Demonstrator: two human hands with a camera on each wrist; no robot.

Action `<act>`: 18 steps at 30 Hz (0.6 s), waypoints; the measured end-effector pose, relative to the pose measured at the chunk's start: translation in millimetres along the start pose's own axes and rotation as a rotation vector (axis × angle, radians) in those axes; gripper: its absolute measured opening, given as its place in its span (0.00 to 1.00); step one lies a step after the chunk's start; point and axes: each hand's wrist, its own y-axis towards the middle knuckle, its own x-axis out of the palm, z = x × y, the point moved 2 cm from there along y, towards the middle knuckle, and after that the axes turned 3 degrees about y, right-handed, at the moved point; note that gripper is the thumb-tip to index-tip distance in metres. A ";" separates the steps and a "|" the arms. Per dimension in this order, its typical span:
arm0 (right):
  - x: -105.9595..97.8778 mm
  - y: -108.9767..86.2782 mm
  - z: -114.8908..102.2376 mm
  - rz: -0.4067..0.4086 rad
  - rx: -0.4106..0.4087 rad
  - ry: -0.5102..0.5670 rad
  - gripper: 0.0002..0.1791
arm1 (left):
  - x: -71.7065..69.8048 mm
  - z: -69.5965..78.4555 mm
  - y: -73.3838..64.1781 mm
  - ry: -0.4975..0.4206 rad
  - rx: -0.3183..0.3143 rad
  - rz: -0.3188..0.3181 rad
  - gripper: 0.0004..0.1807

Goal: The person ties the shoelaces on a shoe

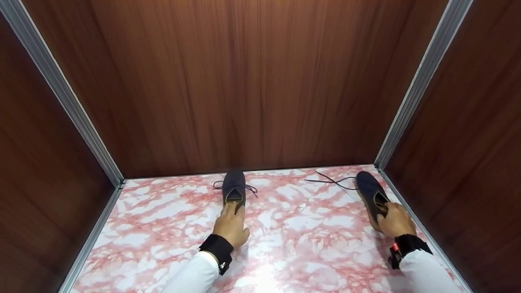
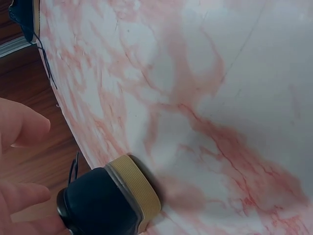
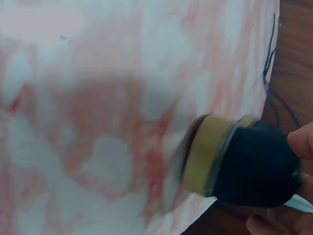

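A dark navy shoe (image 1: 234, 180) with a tan sole points toward the back panel, its lace (image 1: 252, 189) tied in a bow. My left hand (image 1: 232, 228) reaches over its heel; in the left wrist view the extended fingers touch the heel rim of the shoe (image 2: 102, 203) while the thumb (image 2: 24, 122) stands apart. Far to the right, my right hand (image 1: 395, 219) grips the heel of the matching shoe (image 1: 368, 186), which is angled. In the right wrist view my thumb and fingers are around the heel (image 3: 259, 166). This shoe's lace (image 1: 333, 182) trails untied to the left.
Both shoes are on a pink and white marbled surface (image 1: 285, 228). A brown wood-grain panel (image 1: 252, 89) rises behind it, with side panels at left (image 1: 40, 162) and right (image 1: 468, 162). Grey metal strips (image 1: 419, 87) run along the corners. Each wrist wears a black band (image 1: 217, 248).
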 end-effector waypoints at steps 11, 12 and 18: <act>6.1 0.4 10.0 -0.051 -0.004 0.006 0.30 | 11.4 -11.0 14.8 0.047 0.045 0.271 0.28; 6.6 0.2 10.0 -0.045 -0.010 0.006 0.30 | 12.1 -12.3 16.7 0.048 0.050 0.295 0.26; 8.2 -1.3 11.1 -0.047 -0.011 0.008 0.28 | 13.3 -20.2 28.7 0.016 0.006 0.341 0.26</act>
